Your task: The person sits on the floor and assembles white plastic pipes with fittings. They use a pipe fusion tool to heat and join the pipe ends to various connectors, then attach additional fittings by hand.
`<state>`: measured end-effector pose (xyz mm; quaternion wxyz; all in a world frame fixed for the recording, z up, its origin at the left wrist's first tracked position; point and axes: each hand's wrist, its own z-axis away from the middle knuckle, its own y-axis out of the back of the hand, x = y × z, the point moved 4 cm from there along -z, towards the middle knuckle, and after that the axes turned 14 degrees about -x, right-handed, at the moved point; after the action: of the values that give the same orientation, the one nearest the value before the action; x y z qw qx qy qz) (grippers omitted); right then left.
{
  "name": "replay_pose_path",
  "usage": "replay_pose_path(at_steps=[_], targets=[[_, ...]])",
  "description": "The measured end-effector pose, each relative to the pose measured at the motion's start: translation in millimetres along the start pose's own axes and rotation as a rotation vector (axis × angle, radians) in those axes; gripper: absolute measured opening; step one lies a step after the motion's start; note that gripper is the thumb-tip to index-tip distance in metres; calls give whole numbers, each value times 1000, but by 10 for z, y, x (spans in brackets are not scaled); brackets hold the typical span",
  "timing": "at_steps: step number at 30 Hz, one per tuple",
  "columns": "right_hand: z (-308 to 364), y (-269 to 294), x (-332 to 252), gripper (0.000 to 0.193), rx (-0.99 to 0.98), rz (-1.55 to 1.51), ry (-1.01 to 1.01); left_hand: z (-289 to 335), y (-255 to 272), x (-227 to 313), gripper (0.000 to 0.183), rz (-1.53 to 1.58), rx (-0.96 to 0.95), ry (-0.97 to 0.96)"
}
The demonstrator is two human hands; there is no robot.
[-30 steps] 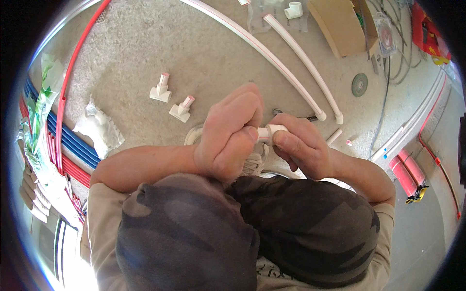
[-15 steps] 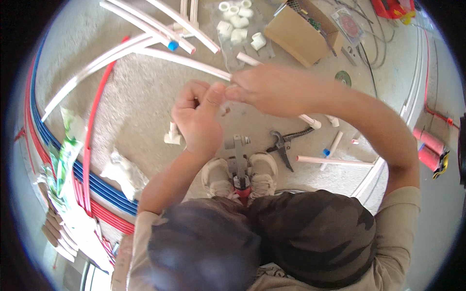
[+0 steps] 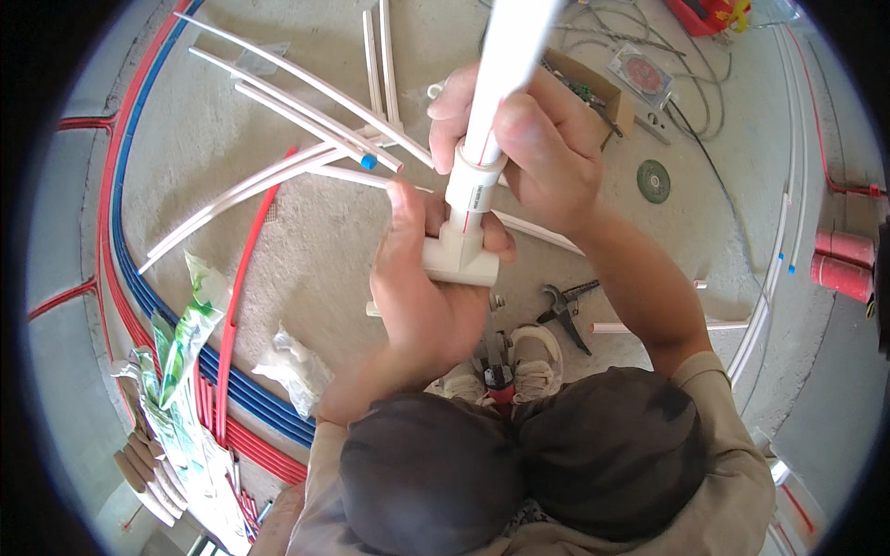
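Note:
In my left hand [image 3: 422,301] is a white plastic tee fitting [image 3: 461,259]; my fingers wrap behind it and the thumb points up. A short stub joins the tee to a white coupling [image 3: 471,190]. From the coupling a white pipe [image 3: 501,74] with a red stripe runs past the top edge of the view. My right hand [image 3: 552,153] is closed round this pipe just above the coupling. On the floor between my shoes stands a tool with a grey metal head and red base [image 3: 499,385]. Black pipe cutters [image 3: 563,315] lie right of it.
Several white pipes [image 3: 287,107] lie crossed at the far left, one with a blue cap [image 3: 369,161]. Blue and red tubing [image 3: 148,287] curves along the left. A cardboard box [image 3: 607,97], a grinding disc [image 3: 654,182] and grey cable [image 3: 714,93] lie far right.
My hands met at the fingertips before, what they held unclear. Now both grip the joined fitting and pipe, which is raised toward the camera. The view has shifted, and my right hand covers the loose fittings.

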<state>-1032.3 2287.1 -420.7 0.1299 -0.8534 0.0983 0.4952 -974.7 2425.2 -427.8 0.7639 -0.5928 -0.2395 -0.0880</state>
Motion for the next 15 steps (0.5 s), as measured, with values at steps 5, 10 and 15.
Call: replay_pose_path(at_steps=[5,10,15], targets=[[-230,-63,-238,33,125,-153,-54,206,-255,54,47,-494,-385,-307],[-90,-137,-197,32,113,-214,-90,424,-192,136,60,-893,-434,-394],[32,-231,-219,33,160,-333,-50,508,-151,112,60,-908,-416,-392]])
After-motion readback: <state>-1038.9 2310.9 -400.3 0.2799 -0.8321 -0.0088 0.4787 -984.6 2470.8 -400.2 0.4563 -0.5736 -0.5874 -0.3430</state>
